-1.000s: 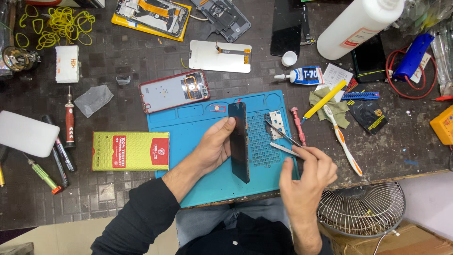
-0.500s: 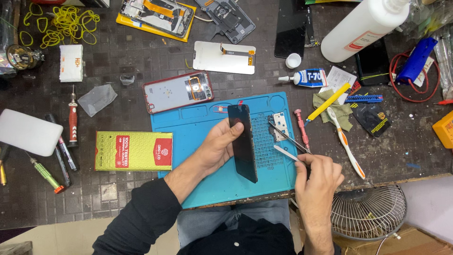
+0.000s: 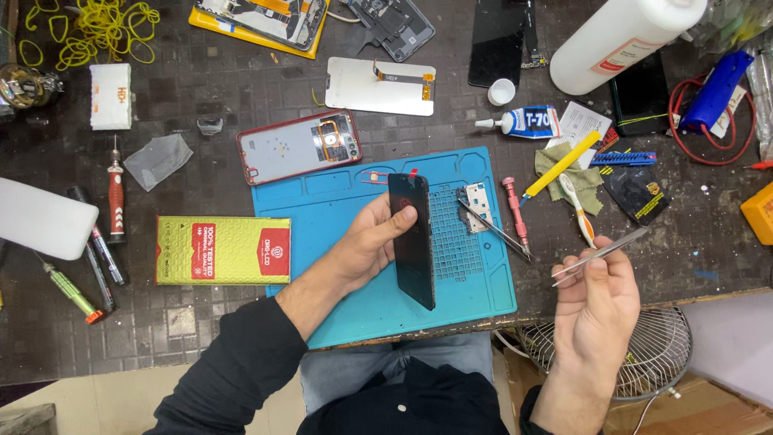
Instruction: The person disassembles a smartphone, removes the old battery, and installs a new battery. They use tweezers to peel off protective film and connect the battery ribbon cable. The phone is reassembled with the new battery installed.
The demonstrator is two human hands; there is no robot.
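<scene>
- The dark phone point(image 3: 412, 238) stands on its long edge over the blue mat point(image 3: 338, 217), above the mat's gridded part. Your left hand point(image 3: 366, 246) curls round it — thumb on the near face, fingers behind. With that grip near the top only, it could twist out and drop onto the mat.
- Your right hand point(image 3: 596, 302) is off to the side, past the mat's right edge, pinching metal tweezers point(image 3: 600, 256) between closed fingertips. If the tips come in at a slant, they could scratch the phone's face.
- A second pair of tweezers point(image 3: 493, 229) and a small metal plate point(image 3: 477, 203) lie just right of the phone; set it down carelessly and it may land on them.
- The red-framed phone back point(image 3: 298, 147) lies at the mat's top left corner — a sweep of your sleeve could knock it.
</scene>
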